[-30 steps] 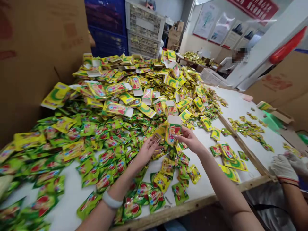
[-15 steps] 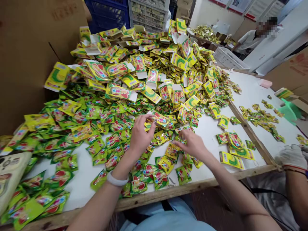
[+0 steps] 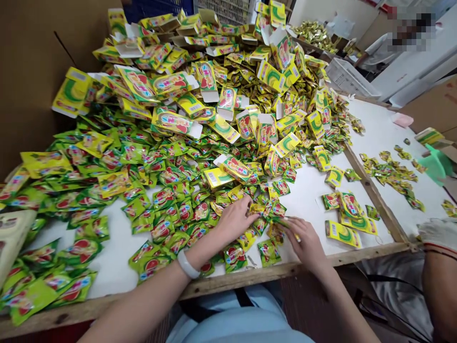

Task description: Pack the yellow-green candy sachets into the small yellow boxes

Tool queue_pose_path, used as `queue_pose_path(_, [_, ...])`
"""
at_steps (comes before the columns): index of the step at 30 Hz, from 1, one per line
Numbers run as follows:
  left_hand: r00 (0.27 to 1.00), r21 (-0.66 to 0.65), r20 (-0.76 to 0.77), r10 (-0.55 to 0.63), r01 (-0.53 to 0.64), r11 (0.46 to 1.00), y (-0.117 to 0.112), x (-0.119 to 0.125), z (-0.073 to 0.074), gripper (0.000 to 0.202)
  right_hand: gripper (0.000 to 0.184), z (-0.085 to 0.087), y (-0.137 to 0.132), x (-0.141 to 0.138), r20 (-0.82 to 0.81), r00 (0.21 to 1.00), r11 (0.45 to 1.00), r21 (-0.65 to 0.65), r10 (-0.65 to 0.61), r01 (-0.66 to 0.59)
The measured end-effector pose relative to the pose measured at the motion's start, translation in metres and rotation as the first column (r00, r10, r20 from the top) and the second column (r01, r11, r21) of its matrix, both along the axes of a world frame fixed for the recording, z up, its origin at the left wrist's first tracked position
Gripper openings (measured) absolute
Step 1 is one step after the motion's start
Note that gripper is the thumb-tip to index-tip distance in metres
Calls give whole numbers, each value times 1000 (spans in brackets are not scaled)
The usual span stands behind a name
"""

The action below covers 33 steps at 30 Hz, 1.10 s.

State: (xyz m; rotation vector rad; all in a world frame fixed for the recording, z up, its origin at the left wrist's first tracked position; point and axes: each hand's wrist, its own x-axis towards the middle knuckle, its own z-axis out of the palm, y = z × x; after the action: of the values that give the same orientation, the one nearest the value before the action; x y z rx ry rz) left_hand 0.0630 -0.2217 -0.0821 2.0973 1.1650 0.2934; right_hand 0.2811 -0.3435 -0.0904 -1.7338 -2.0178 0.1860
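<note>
Small green and yellow candy packets (image 3: 166, 197) with watermelon pictures cover the table in front of me. My left hand (image 3: 233, 219), with a pale band on the wrist, pinches a yellow candy packet (image 3: 257, 208) between thumb and fingers. Just to its right, my right hand (image 3: 303, 240) has its fingers curled, with yellow wrapping showing between them and a green packet edge at the fingertips. Beyond my hands a yellow box (image 3: 217, 177) lies against a watermelon-printed box (image 3: 235, 168).
Behind, many small open-ended boxes (image 3: 173, 123) are heaped on packets. A wooden strip (image 3: 376, 202) divides the white table; more packets (image 3: 389, 174) lie beyond it. A co-worker's gloved hand (image 3: 437, 233) is at the right edge. Large cardboard (image 3: 43, 62) stands left.
Both hands have come nearer to me and closer together. My left hand has left the watermelon-printed box and now grips a packet. My right hand's fingers have curled in.
</note>
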Motion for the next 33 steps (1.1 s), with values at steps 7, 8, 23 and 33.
queue_pose_path(7, [910,-256,392,133,-31,966,13,-8,4,27,28,63,55,-10,-494,863,930,-259,104,-260])
queue_pose_path(8, [893,-277,426,145,-24,961,14,-9,4,26,28,67,65,-16,-479,864,915,-261,153,-307])
queue_pose_path(23, [544,-511,720,430,-4,860,19,-6,9,45,47,27,108,-52,-821,564,991,-128,-84,-38])
queue_pose_path(33, [720,-245,556,415,-336,910,31,-28,12,29,35,51,173,-45,-785,618,947,-226,-38,-230])
